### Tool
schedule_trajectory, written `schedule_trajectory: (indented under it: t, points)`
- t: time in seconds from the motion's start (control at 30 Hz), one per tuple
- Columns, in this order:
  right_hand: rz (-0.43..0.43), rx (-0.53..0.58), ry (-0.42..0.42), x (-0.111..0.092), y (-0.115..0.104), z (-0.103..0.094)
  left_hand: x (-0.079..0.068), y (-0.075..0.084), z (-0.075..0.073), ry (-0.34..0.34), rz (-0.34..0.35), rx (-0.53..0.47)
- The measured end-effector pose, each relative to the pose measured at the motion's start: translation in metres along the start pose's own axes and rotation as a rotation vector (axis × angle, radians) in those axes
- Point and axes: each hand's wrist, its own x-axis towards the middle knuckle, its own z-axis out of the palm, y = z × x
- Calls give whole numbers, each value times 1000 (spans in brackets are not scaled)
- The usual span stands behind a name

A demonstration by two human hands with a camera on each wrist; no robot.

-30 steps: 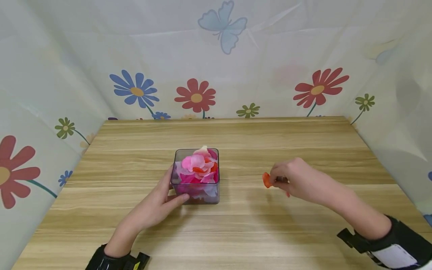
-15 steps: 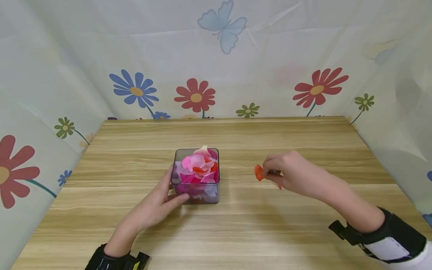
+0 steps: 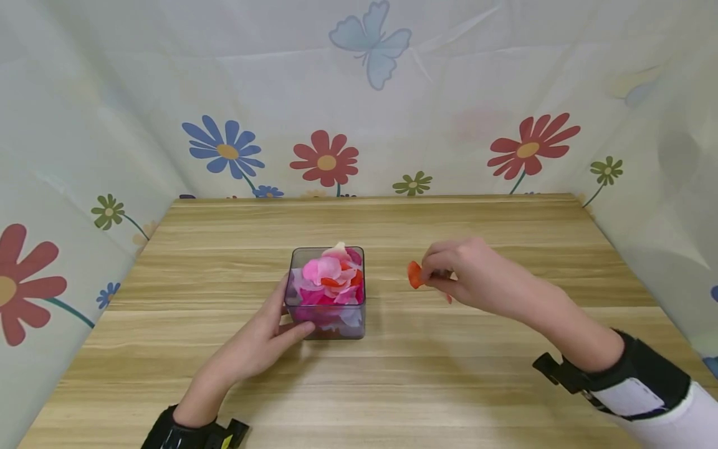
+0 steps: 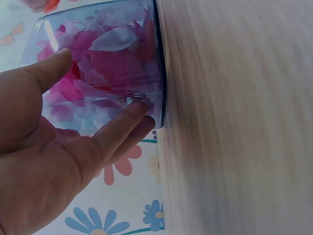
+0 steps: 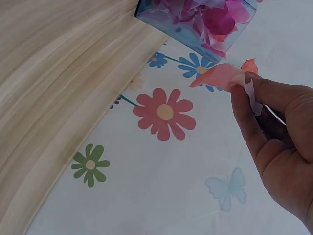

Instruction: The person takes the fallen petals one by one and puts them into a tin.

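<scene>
A see-through square box (image 3: 352, 322) stands on the table, heaped with pink, white, red and orange artificial petals (image 3: 328, 274) that rise above its rim. My left hand (image 3: 252, 349) holds the box at its near left corner, thumb along the front wall and fingers along the left side. In the left wrist view the fingertips (image 4: 134, 111) lie against the clear wall. To the right of the box, my right hand (image 3: 471, 274) pinches orange petals (image 3: 414, 275) between thumb and fingers, raised over the table. A pale piece also shows in that pinch in the right wrist view.
The wood-grain table (image 3: 392, 386) ends at a back edge against a white curtain (image 3: 269, 81) printed with flowers and a butterfly. The curtain also runs along both sides. Black straps with small cameras are on both wrists.
My right hand has moved left and away from me, carrying the orange petals closer to the box. The left hand and the box have stayed in place.
</scene>
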Motion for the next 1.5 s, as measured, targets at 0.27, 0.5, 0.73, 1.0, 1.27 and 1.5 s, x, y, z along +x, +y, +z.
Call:
schedule_trajectory:
  t: [0.27, 0.5, 0.73, 1.0, 1.27, 1.5]
  points:
    - [-25, 1, 41, 13, -3, -3, 0, -1, 0, -2, 8, -3]
    - [-26, 19, 41, 25, -4, -3, -1, 0, 0, 0, 3, 1]
    - [-37, 48, 37, 41, -5, -2, -1, 0, -1, -2, -12, 1]
    - [-62, 75, -2, 56, -8, 2, -1, 0, -1, -5, -10, -2]
    - [-93, 75, -15, 67, -13, 5, -1, -1, -1, -6, -18, 11]
    - [-107, 90, -18, 76, -19, 11, -1, -1, -1, -7, -15, 8]
